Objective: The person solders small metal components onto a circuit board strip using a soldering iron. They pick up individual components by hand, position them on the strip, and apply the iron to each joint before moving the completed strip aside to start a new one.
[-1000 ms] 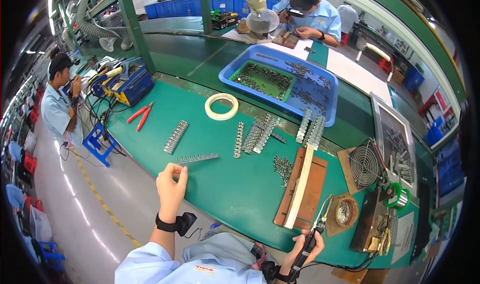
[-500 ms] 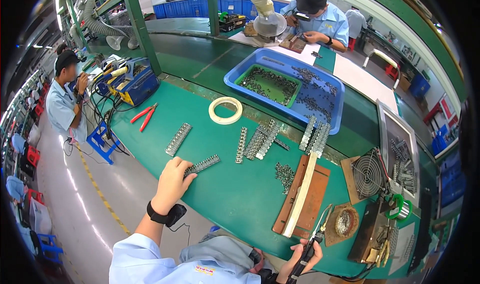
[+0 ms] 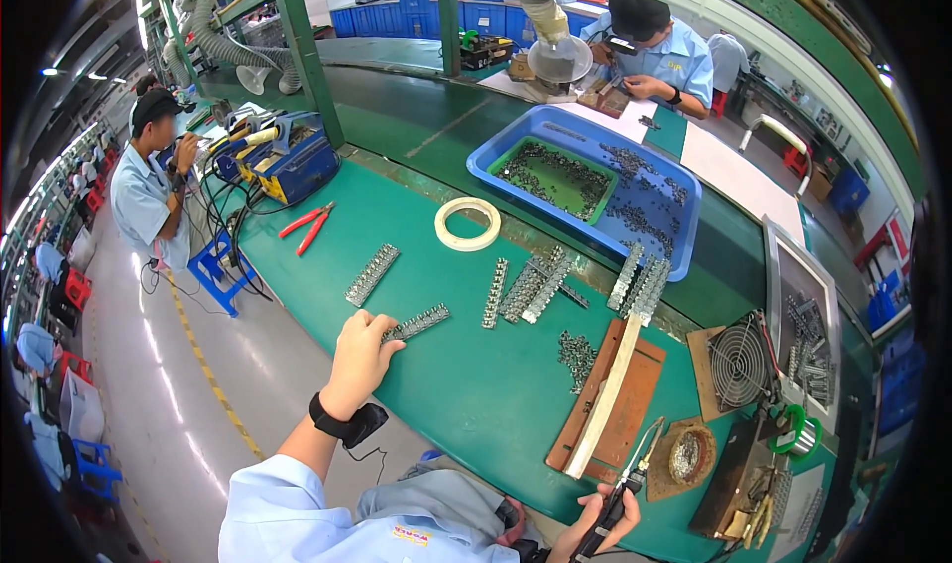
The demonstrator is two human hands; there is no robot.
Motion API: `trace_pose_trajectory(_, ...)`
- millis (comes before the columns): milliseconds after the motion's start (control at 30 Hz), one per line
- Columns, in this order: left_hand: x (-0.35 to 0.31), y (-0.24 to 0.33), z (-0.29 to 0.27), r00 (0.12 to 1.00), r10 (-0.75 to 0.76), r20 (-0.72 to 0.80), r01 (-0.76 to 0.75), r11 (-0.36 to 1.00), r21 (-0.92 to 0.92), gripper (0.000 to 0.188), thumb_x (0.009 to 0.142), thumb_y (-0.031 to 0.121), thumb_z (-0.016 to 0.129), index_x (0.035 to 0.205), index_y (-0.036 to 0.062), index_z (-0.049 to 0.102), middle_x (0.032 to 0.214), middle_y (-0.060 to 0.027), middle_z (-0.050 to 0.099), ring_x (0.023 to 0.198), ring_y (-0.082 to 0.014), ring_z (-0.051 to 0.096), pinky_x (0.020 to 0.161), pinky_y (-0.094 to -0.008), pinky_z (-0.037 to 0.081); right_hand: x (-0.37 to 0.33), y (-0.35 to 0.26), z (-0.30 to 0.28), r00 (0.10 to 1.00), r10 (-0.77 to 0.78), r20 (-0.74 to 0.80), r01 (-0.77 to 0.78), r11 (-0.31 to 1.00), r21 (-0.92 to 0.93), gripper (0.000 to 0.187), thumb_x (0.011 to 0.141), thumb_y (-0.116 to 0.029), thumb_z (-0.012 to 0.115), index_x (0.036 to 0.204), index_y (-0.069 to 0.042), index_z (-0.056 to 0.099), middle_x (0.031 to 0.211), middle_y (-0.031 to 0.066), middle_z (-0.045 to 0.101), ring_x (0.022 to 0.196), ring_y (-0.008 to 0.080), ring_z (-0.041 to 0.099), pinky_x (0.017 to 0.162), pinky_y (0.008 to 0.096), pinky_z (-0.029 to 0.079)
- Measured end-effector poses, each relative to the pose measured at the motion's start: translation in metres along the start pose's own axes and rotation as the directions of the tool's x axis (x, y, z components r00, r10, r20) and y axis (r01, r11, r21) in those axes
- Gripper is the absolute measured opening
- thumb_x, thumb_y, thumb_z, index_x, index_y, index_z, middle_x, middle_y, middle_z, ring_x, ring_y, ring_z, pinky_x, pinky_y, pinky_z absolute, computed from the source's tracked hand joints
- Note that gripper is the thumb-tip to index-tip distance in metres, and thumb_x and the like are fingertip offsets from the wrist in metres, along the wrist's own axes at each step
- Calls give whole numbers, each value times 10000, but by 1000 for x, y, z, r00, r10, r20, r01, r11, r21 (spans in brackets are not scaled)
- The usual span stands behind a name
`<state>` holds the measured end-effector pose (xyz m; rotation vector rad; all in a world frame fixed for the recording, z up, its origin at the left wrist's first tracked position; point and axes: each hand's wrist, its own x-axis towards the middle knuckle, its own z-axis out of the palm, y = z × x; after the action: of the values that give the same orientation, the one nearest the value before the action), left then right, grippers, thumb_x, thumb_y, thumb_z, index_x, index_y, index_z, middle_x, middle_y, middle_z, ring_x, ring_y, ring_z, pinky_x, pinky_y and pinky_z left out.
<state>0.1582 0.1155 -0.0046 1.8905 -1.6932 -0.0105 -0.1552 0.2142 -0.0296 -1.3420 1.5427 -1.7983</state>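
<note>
My left hand (image 3: 359,360) is closed on one end of a narrow metal strip of small parts (image 3: 424,319), held low over the green mat; the fingers cover that end. Just beyond it lies a similar, wider strip (image 3: 373,275). In my right hand (image 3: 617,525), near the front edge, is a soldering iron (image 3: 607,523), its tip angled up and away from me. To the left of the iron rests a reddish-brown board (image 3: 635,389) with a pale wooden bar (image 3: 607,394) across it. Loose small metal parts (image 3: 577,362) are heaped beside the board.
More strips (image 3: 535,283) lie mid-mat. Behind are a tape roll (image 3: 467,246), red-handled pliers (image 3: 312,231) and a blue tray (image 3: 684,206) of parts. A fan (image 3: 739,365), solder spool (image 3: 796,434) and round tin (image 3: 691,454) stand right. Co-workers sit across and left.
The view has shifted a little, so the bench appears farther right. My left hand keeps its grip on the strip and my right hand still holds the soldering iron.
</note>
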Motion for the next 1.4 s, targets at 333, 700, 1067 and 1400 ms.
trace_pose_trajectory(333, 31, -22, 2, 983, -14, -182, 26, 997, 66, 346, 655, 123, 712, 941, 28, 541, 814, -114, 499, 755, -276, 515, 660, -354, 430, -2, 3, -2, 1000, -24, 2, 24, 1000, 16, 365, 829, -25, 539, 1149, 6, 368, 932, 173, 552, 709, 200, 534, 667, 323, 458)
trace_pose_trajectory(700, 29, 33, -43, 975, 186, 117, -157, 962, -226, 363, 718, 222, 688, 972, 15, 532, 894, -124, 533, 840, -277, 533, 724, -350, 439, -4, 19, -6, 996, -85, 17, 85, 996, -2, 410, 820, -51, 581, 1171, -22, 371, 945, 189, 559, 707, 201, 541, 671, 330, 463)
trace_pose_trajectory(1067, 87, 54, 50, 832, 288, 475, -239, 957, -163, 511, 712, 291, 693, 1041, -23, 461, 860, -139, 543, 796, -288, 563, 689, -364, 457, -6, 2, 1, 991, 124, -52, -118, 988, 103, 348, 809, -53, 501, 1130, -15, 372, 901, 143, 527, 686, 160, 513, 609, 275, 455)
trace_pose_trajectory(1400, 78, 53, 21, 629, 79, 773, 607, 572, -552, 225, 803, 93, 588, 967, -6, 469, 827, -96, 583, 743, -190, 594, 684, -283, 495, -9, 19, -5, 997, 81, -1, -79, 984, 161, 353, 799, -44, 548, 1103, -15, 369, 885, 158, 522, 648, 160, 535, 578, 269, 470)
